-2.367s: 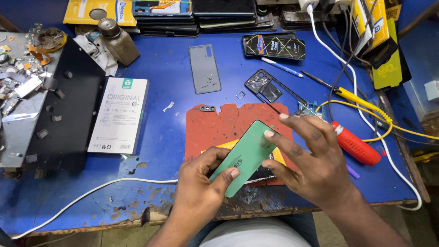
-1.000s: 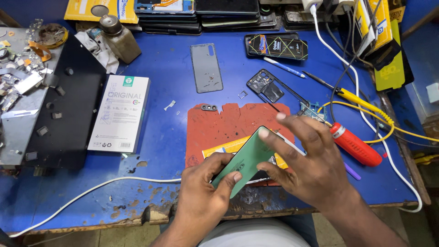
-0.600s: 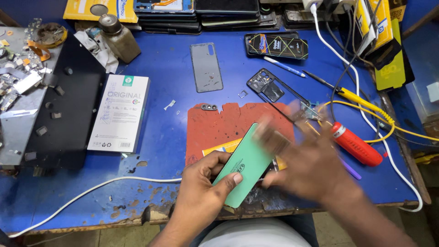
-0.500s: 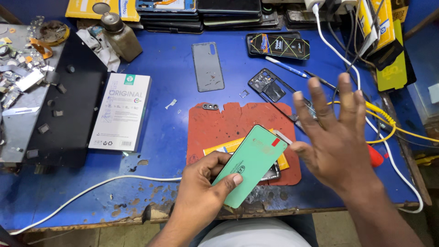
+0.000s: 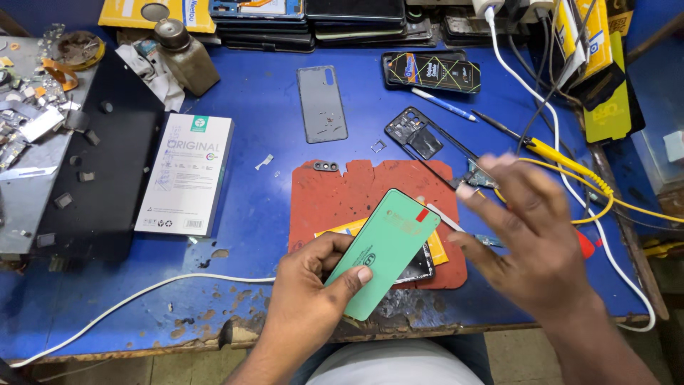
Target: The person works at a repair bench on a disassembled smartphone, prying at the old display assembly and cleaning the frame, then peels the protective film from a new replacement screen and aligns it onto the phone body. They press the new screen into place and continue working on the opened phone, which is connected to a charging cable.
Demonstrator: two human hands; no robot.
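— So, from the head camera, what is the left hand (image 5: 306, 296) holding?

— A green-backed phone screen panel (image 5: 385, 249), pinched by its long edges: thumb on the near side, fingers curled behind. It is tilted up over the lower edge of the red work mat (image 5: 356, 192), clear of the bench (image 5: 263, 207).

— And the right hand (image 5: 531, 242)?

— Open, fingers spread and blurred, holding nothing. It hovers just right of the panel, above the stripped phone frame (image 5: 427, 139) and near the yellow-handled tool (image 5: 563, 157).

— How would that panel handle?

— My guess is light, thin and stiff, but fragile: glass on one face, a slick protective film on the other. The edges are the place to grip, as the left hand does; pressing the middle or flexing it risks a crack.

— Anything underneath?

— A dark phone (image 5: 417, 265) lies on a yellow sheet on the mat, partly hidden by the panel. A grey back cover (image 5: 322, 103) rests farther up, and a white box (image 5: 189, 175) lies to the left.
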